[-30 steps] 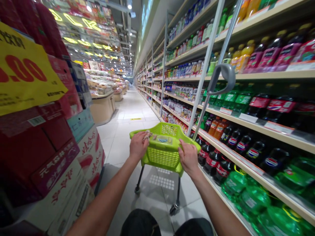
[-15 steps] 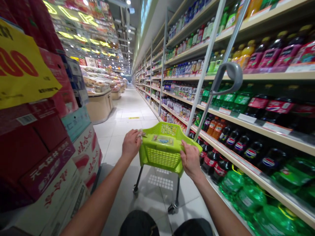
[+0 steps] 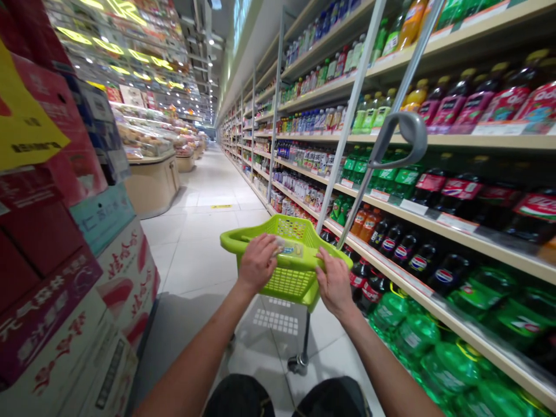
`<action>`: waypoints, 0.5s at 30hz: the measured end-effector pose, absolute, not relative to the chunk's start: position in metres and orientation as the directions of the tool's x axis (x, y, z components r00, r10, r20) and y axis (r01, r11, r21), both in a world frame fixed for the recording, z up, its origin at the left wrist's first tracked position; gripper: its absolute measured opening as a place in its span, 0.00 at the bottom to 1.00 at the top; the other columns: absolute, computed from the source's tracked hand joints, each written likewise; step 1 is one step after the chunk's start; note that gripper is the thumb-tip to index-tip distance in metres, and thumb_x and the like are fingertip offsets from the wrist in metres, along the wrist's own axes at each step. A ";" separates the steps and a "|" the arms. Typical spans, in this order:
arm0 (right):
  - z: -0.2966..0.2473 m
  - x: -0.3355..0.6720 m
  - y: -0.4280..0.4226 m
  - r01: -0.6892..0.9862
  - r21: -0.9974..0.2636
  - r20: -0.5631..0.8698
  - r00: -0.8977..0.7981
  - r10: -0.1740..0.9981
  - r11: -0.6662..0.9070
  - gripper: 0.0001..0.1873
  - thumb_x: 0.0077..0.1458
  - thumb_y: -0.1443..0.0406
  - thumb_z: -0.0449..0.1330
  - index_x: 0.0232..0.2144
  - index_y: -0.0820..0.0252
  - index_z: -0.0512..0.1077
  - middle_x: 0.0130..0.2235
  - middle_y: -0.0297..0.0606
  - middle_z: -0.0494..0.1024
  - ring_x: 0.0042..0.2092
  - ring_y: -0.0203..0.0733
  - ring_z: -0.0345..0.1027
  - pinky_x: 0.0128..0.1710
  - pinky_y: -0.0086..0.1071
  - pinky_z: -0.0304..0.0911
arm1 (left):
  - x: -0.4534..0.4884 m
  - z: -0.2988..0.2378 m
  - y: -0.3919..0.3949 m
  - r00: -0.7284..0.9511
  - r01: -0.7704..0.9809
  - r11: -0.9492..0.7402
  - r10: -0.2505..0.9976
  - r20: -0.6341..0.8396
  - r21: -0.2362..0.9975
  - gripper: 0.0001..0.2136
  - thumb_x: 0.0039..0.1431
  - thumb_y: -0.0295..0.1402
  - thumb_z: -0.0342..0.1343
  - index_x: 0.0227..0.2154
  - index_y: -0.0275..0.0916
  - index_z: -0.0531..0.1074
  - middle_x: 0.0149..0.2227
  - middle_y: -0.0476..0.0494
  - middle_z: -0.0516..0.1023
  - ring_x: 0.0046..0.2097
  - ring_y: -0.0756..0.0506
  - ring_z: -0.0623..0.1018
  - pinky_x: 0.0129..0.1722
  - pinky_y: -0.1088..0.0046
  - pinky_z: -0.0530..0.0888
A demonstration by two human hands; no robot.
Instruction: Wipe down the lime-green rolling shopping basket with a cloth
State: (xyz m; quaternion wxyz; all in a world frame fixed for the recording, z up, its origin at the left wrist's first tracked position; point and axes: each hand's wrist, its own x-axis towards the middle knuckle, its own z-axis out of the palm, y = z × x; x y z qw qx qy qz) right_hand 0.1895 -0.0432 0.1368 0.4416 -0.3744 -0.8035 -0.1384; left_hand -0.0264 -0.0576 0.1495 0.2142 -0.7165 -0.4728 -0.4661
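A small lime-green shopping cart [image 3: 290, 284] stands in front of my knees, its mesh basket facing me. My left hand [image 3: 259, 263] is closed over the middle of its handle bar, beside a printed label [image 3: 290, 249]. Under those fingertips shows a crumpled whitish piece [image 3: 278, 245], like a wipe or tissue, partly hidden. My right hand [image 3: 333, 282] grips the right end of the handle bar, fingers curled over the edge. A metal pole with a grey loop handle [image 3: 402, 139] rises from the cart's right side.
Shelves of drink bottles [image 3: 434, 179] run close along the right, with large green bottles [image 3: 447, 365] at the bottom. Stacked drink cartons [image 3: 117, 260] crowd the left. A pale tiled aisle [image 3: 204, 231] stretches ahead past rounded display counters [image 3: 150, 185].
My left hand has slid right along the handle bar, from its left corner to the middle, with the whitish piece. My right hand keeps its grip. The view has turned slightly right.
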 end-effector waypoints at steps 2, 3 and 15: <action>0.136 0.188 -0.045 0.721 -0.102 0.818 -0.331 0.470 0.685 0.23 0.58 0.63 0.44 0.55 0.61 0.52 0.43 0.43 0.71 0.44 0.44 0.61 0.45 0.40 0.53 | -0.056 0.147 -0.056 -0.055 0.908 -0.343 0.468 0.882 0.239 0.11 0.52 0.27 0.46 0.37 0.37 0.70 0.45 0.41 0.71 0.50 0.43 0.67 0.51 0.59 0.65; 0.135 0.187 -0.046 0.722 -0.100 0.824 -0.326 0.463 0.685 0.23 0.58 0.63 0.44 0.55 0.61 0.53 0.43 0.42 0.71 0.43 0.44 0.61 0.45 0.40 0.53 | -0.064 0.147 -0.054 -0.133 0.910 -0.294 0.460 0.878 0.291 0.11 0.53 0.28 0.46 0.37 0.37 0.70 0.44 0.40 0.72 0.49 0.43 0.68 0.51 0.59 0.65; 0.133 0.193 -0.040 0.716 -0.109 0.846 -0.297 0.443 0.689 0.26 0.58 0.63 0.44 0.58 0.59 0.47 0.43 0.42 0.71 0.45 0.44 0.62 0.47 0.43 0.53 | 0.012 0.159 -0.047 0.226 0.831 -0.541 0.535 0.814 0.125 0.13 0.49 0.24 0.48 0.39 0.35 0.70 0.48 0.40 0.69 0.54 0.42 0.63 0.55 0.61 0.62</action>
